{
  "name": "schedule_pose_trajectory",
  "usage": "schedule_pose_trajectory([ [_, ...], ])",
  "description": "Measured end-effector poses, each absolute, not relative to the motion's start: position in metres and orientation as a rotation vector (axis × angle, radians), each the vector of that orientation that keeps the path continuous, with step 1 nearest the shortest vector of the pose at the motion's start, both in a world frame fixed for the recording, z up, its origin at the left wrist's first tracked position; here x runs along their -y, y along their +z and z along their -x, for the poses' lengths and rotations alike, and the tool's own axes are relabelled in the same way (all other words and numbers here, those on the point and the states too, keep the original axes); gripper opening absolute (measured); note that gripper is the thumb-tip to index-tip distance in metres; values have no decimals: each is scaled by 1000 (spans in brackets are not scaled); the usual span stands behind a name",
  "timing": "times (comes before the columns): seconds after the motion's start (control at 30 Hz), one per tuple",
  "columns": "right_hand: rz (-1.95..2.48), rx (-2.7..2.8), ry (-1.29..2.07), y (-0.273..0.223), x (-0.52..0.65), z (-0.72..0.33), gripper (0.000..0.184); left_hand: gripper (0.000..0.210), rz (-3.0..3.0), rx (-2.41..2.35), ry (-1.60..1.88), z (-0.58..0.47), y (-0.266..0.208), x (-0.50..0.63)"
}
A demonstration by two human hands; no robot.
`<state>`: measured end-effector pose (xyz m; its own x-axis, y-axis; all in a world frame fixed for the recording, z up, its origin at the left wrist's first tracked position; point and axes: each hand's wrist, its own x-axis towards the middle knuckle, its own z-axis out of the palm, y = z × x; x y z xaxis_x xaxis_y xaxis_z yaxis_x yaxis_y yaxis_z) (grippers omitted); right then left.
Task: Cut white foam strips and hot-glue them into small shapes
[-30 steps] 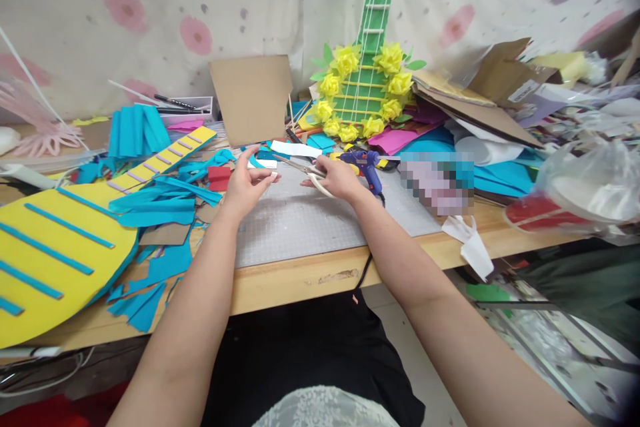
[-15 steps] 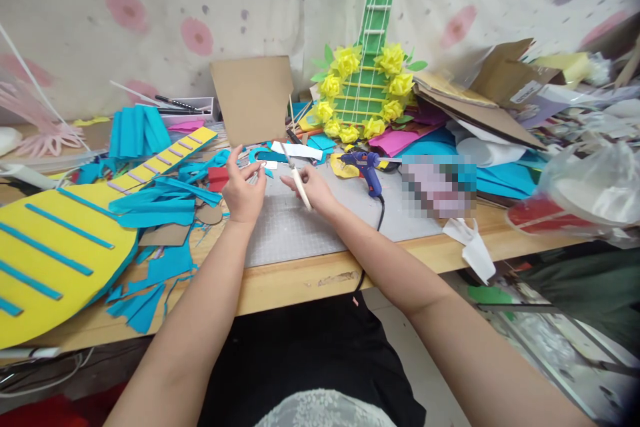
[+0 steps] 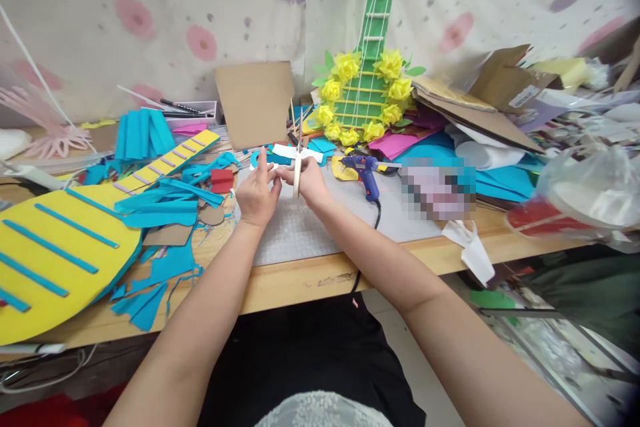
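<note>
My right hand (image 3: 311,181) is closed around a pair of scissors (image 3: 297,177) with pale handles, blades pointing up and away from me. Close by on the left, my left hand (image 3: 256,195) pinches a small white piece (image 3: 273,167), partly hidden by the fingers, with one finger raised. The fingertips of both hands meet over the grey cutting mat (image 3: 290,240). Just beyond them lie a white strip (image 3: 289,153) and a blue curved cutout (image 3: 256,158). To the right of my right hand rests a blue glue gun (image 3: 367,173).
A green paper guitar (image 3: 373,47) with yellow flowers leans at the back. On the left are a yellow guitar shape (image 3: 75,240) and blue paper scraps (image 3: 160,213). A cardboard sheet (image 3: 255,103) stands behind my hands. At right sits a plastic-wrapped tub (image 3: 565,193).
My left hand has moved right and met my right hand. The scissors have turned more upright, and the white piece is now between the fingertips of both hands.
</note>
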<state>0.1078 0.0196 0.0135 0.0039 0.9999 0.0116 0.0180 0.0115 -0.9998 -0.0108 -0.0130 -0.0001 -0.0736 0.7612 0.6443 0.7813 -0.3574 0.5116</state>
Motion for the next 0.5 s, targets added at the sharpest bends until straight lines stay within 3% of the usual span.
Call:
schedule_pose_trajectory([
  [0.3, 1321, 1243, 1076, 6, -25, -101, 43, 66, 2147, 1875, -1567, 11, -2, 12],
  [0.5, 1237, 1219, 1242, 20, -24, -112, 46, 65, 2274, 1893, -1795, 15, 3, 14],
])
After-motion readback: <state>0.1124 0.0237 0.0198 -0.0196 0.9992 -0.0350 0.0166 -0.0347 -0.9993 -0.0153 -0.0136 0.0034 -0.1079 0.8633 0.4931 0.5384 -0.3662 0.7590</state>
